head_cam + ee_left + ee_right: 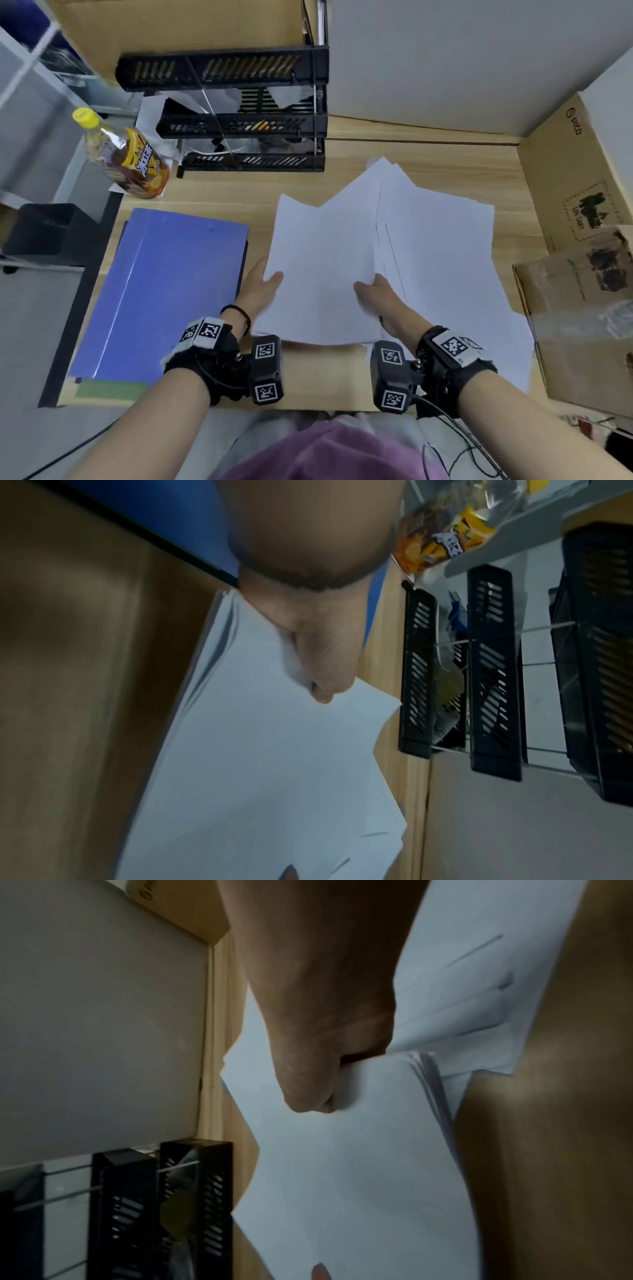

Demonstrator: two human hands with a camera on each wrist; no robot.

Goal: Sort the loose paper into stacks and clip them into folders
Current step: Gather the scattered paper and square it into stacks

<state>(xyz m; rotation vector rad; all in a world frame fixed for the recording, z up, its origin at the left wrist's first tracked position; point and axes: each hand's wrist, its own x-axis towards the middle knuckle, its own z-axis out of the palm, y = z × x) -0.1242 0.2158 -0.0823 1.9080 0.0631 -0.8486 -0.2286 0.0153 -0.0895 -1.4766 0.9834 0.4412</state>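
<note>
At frame centre on the counter (445, 150), a sheaf (322, 274) is being pinched at both side edges by the left hand (258, 291) and right hand (380, 298); edges should be squared before the folder (164, 291).

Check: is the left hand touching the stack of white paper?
Touching. In the left wrist view the left hand pinches the edge of the paper stack, thumb on top; the head view agrees.

Wooden desk (301, 185); blue folders (171, 294), loose paper (438, 246), bottle (130, 157), tray rack (246, 113)
</note>
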